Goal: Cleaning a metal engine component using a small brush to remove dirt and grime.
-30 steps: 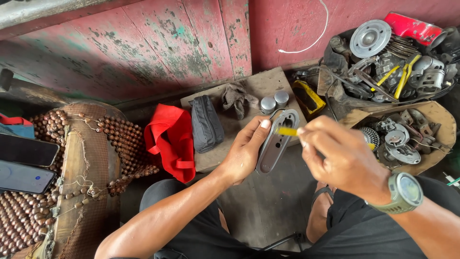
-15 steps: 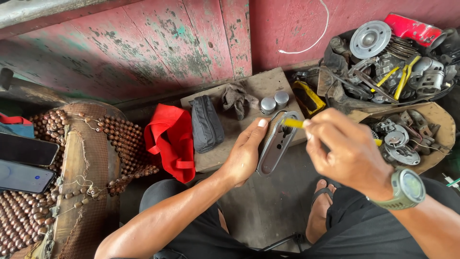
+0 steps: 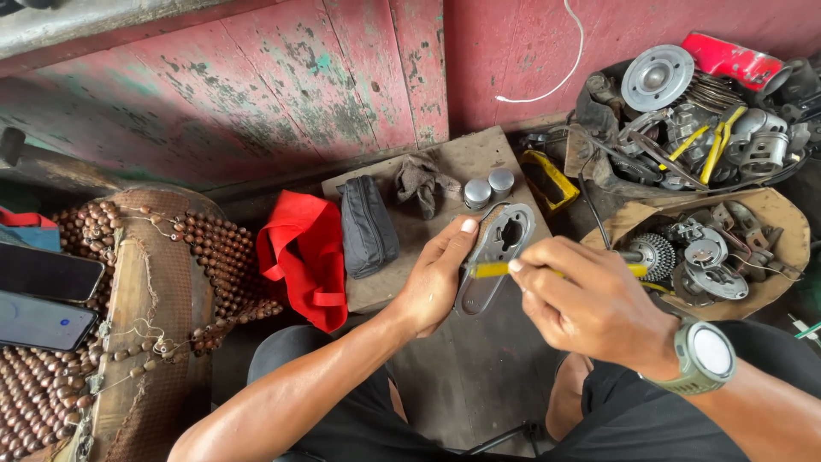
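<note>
Grey cast-metal plate (image 3: 494, 265), oblong with a toothed cutout, sits pinched in the left hand (image 3: 440, 275), thumb along its edge. Right hand (image 3: 590, 304) fingers close around a yellow-handled tool (image 3: 491, 269) touching the plate, above a worn wooden board (image 3: 462, 162). Red cloth bag (image 3: 301, 257) lies left.

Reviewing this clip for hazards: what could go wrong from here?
1. The left hand grips the metal plate in mid-air by one edge, while the right hand works a yellow tool against it. A slip could jab the left fingers.
2. Two small metal caps stand loose on the board just behind the plate; a bump could knock them off.
3. Two phones lie on the beaded seat cover, and could slide.
</note>
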